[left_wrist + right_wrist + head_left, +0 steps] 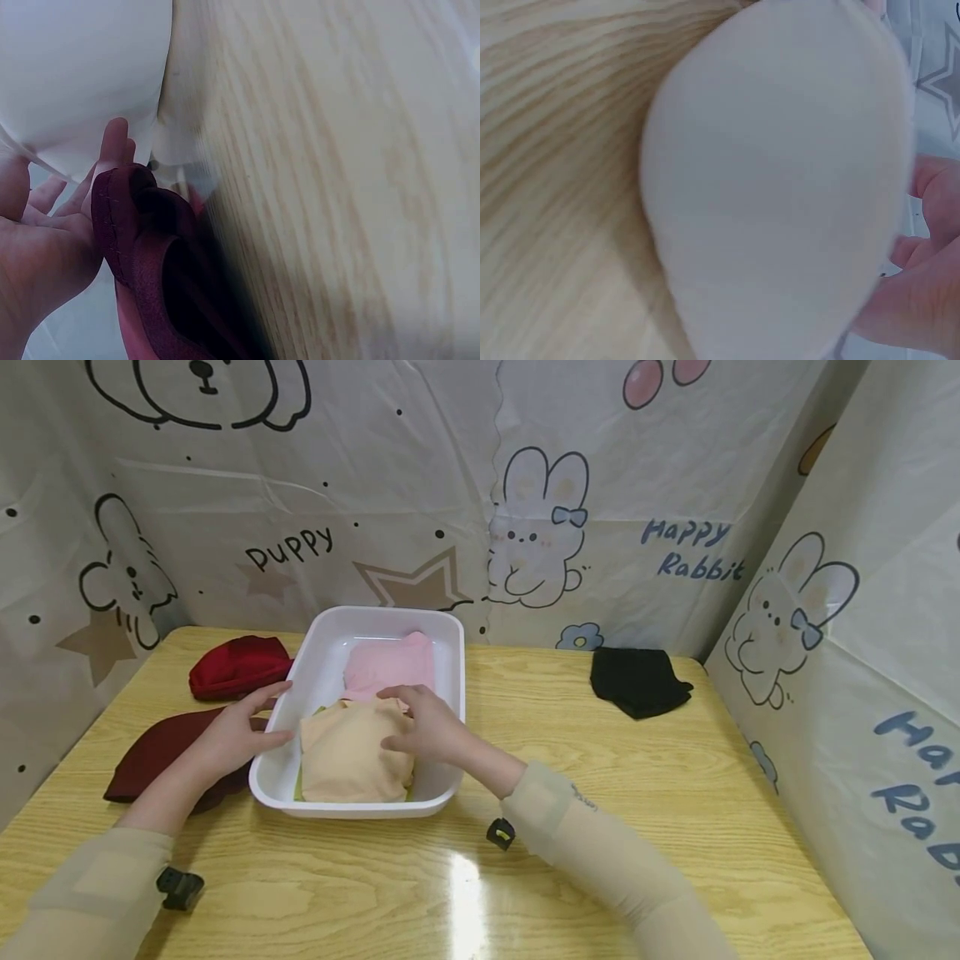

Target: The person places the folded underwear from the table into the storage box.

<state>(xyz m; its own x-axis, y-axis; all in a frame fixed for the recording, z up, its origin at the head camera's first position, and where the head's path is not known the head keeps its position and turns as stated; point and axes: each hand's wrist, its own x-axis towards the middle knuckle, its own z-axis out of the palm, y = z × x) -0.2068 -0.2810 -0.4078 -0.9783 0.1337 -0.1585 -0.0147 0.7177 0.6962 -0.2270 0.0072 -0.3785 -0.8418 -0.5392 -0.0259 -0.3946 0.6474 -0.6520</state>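
Observation:
A white plastic basin (360, 811) stands on the table, its side wall (772, 187) filling much of the right wrist view. Inside lie a beige fabric piece (352, 756), with yellow-green fabric (298, 787) peeking out beneath, and a pink fabric piece (386, 664) behind it. My right hand (431, 727) hovers over or touches the beige piece's right side, fingers spread and slightly bent; contact is unclear. Beside the left rim is my left hand (236, 739), thumb and fingers apart. A maroon cap (161, 752) lies under that hand, its folded edge (142, 240) close to the palm in the left wrist view.
Behind the maroon cap lies a red cap (240, 667), left of the basin. A black fabric piece (637, 681) rests at the back right of the wooden table (562, 710). Printed curtains (420, 485) enclose the back and sides.

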